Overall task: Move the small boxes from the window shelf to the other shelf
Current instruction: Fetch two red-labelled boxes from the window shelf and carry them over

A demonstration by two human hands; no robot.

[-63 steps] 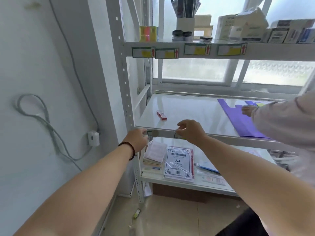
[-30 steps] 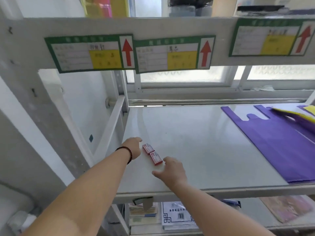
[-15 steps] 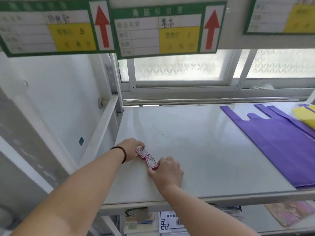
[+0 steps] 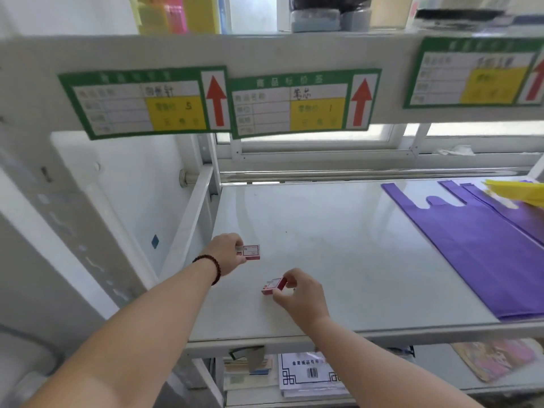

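Head view, looking down along both bare forearms into a white metal rack set against a frosted window. The left hand, with a dark bead bracelet at the wrist, pinches 1 small red-and-white box by its near end. The right hand pinches a 2nd small red box between thumb and fingertips. Half a second ago the 2 boxes lay end to end, touching, flat on the window shelf with the hands only closing on them; now the boxes are apart, 1 in each hand, and appear raised just off the surface — though how far clear of it I cannot tell. That suggests the pick-up is done and the carry to the other shelf is what remains.

Around them: a flat purple non-woven bag covers the right part of the same shelf, well apart from the hands, with a yellow sheet at its far corner. Overhead, the upper shelf's front beam carries 3 green-bordered price labels with red arrows. It hangs low over the opening, so the hands likely have to draw back under it. Below, a pack of paper and a pink printed sheet lie on the lower shelf.
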